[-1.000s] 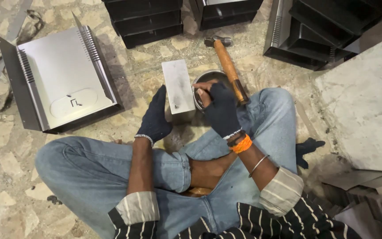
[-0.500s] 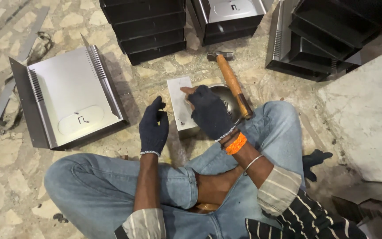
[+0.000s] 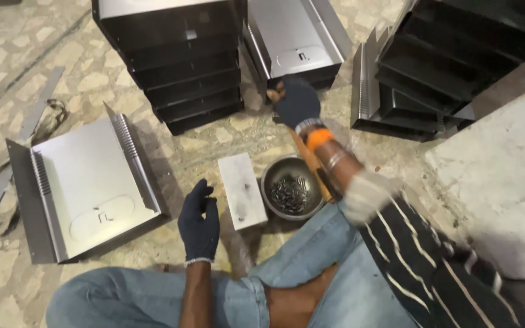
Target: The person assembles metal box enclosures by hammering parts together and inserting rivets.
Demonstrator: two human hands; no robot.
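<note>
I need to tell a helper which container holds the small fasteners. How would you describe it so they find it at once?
Start at the person's blue-jeaned knee on the stone floor. Just beyond it, right of a pale rectangular block, sits a metal bowl filled with small dark screws. It is the only round thing here; everything around it is flat, folded sheet metal.

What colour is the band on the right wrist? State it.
Bright orange: the wristband sits just below the dark-gloved right hand, seen clearly in the head view.

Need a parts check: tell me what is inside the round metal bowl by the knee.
The metal bowl holds a heap of small dark metal pieces, too small to identify. What lies beneath the heap is covered.
</note>
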